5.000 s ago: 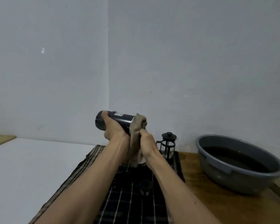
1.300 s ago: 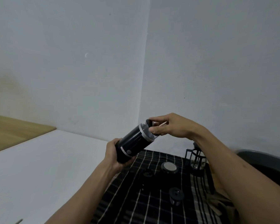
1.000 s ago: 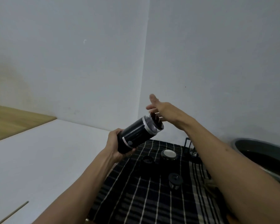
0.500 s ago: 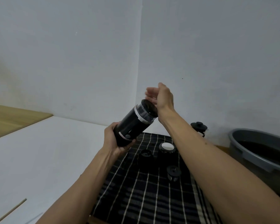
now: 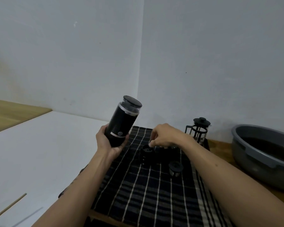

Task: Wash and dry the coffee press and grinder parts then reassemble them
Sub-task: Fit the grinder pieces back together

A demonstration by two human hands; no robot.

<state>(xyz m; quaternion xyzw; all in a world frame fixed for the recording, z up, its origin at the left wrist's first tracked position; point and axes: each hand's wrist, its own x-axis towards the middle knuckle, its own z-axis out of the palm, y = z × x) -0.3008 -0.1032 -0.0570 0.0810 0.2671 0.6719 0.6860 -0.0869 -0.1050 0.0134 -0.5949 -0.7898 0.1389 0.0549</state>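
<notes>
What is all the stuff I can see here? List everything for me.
grinder body: one, black with a silver ring, tilted, held up in the left hand
round grinder part: one, black, on the cloth under the right hand's fingertips
small cup-shaped part: one, black, on the cloth, nearer the camera
coffee press: one, black frame with glass, at the cloth's far edge
checked cloth: one, dark with pale lines, on the counter
basin: one, grey, at right
left hand: grips the grinder body's base
right hand: fingers curled, reaching down to the round part
</notes>
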